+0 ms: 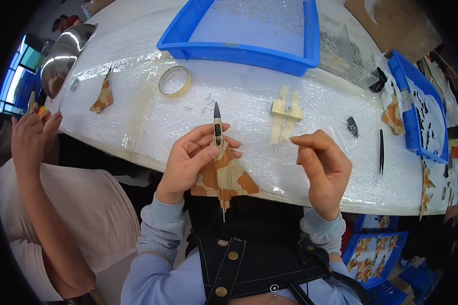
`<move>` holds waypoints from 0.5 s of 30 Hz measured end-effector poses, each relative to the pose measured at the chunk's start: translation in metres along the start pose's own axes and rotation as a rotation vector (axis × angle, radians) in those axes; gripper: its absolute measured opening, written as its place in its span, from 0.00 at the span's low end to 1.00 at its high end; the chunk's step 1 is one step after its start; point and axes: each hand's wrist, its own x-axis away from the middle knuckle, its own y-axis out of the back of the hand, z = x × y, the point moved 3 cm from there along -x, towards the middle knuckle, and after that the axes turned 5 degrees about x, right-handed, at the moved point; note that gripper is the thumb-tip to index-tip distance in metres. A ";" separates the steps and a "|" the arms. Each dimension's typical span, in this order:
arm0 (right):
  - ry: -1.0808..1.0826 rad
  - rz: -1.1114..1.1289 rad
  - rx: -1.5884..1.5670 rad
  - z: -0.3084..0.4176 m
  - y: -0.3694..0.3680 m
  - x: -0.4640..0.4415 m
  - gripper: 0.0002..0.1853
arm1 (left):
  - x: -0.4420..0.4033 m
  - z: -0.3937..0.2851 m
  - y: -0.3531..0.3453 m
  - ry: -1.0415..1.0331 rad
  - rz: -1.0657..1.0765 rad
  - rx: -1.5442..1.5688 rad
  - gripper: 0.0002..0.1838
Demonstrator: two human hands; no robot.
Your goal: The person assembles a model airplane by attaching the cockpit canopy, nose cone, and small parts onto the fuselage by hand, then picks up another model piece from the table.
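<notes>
My left hand (198,160) grips a model jet plane (224,173) in tan and brown camouflage. Its grey nose points away from me and the tail towards my body, with my thumb on top near the cockpit. To the right, my right hand (324,170) hovers over the table edge, fingers curled and thumb close to the index finger; anything between them is too small to make out. Just beyond its fingertips stands a cream-coloured holder with upright strips (287,112).
Bubble wrap covers the table (239,91). A blue tray (239,53) and clear boxes (346,56) of small parts stand at the back. Also there are a tape roll (189,84), another model jet (103,96) and black tweezers (381,152). A co-worker's hands (33,129) are at left.
</notes>
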 end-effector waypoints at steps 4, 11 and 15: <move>0.163 0.238 0.184 0.005 -0.046 0.001 0.24 | 0.005 -0.001 0.010 -0.086 -0.095 0.046 0.23; 0.139 0.321 0.269 0.001 -0.083 -0.004 0.38 | 0.009 0.001 0.018 -0.076 -0.066 0.105 0.23; 0.142 0.336 0.240 -0.004 -0.094 -0.004 0.39 | 0.010 0.006 0.021 -0.108 -0.070 0.105 0.23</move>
